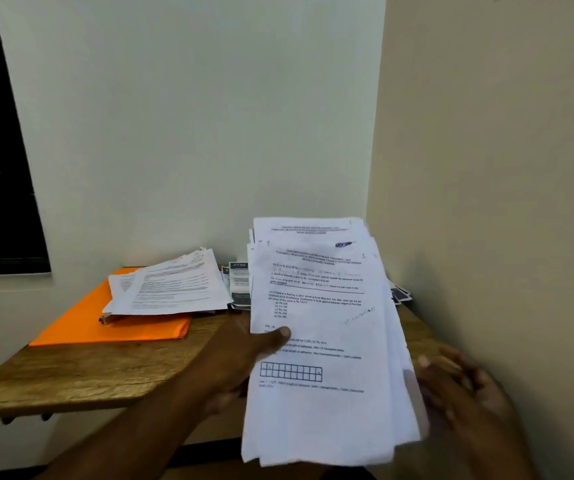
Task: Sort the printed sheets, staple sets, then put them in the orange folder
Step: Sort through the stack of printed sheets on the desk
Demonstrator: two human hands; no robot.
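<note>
A single head-worn wide-angle view looks forward and slightly down from the counter's [81, 372] near edge toward its far right corner, where two walls meet. It sits close: the held stack of sheets [320, 341] fills the lower centre, and the counter's left end bends with lens distortion.

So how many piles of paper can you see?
2. One stack of sheets is held up in the left hand, with the right hand at its edge. The other pile lies on the orange folder. More may be hidden behind.
</note>
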